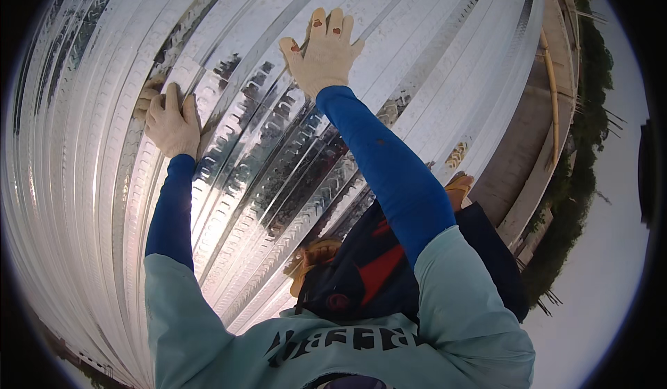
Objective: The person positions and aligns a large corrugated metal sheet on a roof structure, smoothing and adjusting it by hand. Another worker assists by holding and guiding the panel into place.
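Observation:
Shiny ribbed metal deck sheets point(264, 159) cover the surface under me, their ridges running away from my body. My left hand point(170, 121), in a pale work glove, curls over the raised edge of one sheet point(208, 76). My right hand point(325, 52), gloved too, lies flat with fingers spread on a sheet farther ahead. Both forearms wear blue sleeves under a light teal shirt. My boots point(316, 255) show below, partly hidden by dark trousers.
A concrete edge beam point(535, 146) with a wooden pole point(552, 90) borders the sheets on the right. Beyond it are trees point(583, 180) far below and pale sky. Strong glare sits on the sheets at lower left point(104, 201).

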Available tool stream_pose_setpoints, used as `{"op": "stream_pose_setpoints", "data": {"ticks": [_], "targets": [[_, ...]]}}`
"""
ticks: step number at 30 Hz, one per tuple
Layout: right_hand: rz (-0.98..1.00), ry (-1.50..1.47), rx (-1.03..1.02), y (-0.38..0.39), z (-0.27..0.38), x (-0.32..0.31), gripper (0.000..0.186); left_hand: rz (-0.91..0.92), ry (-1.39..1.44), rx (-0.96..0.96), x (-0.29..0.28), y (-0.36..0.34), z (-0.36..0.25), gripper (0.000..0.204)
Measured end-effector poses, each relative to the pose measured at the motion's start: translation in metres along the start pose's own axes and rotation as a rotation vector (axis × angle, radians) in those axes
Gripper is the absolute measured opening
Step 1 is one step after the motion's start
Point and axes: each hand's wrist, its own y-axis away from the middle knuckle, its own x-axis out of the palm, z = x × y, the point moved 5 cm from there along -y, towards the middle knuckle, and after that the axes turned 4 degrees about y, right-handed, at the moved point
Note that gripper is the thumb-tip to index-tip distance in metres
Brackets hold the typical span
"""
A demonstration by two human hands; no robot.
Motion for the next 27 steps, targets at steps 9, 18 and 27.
{"op": "stream_pose_setpoints", "data": {"ticks": [9, 18, 27], "targets": [[0.274, -0.051, -0.073, 0.044, -0.011, -0.040, 0.086, 0.034, -0.251, 0.068, 0.006, -0.005, 0.006, 0.064], [0.139, -0.054, -0.135, 0.060, -0.024, -0.013, 0.092, 0.173, -0.242, 0.018, 0.001, -0.006, -0.005, 0.063], [0.487, -0.238, -0.437, 0.064, -0.095, -0.028, 0.054, 0.342, -0.302, 0.055, -0.017, -0.008, -0.048, 0.061]]}}
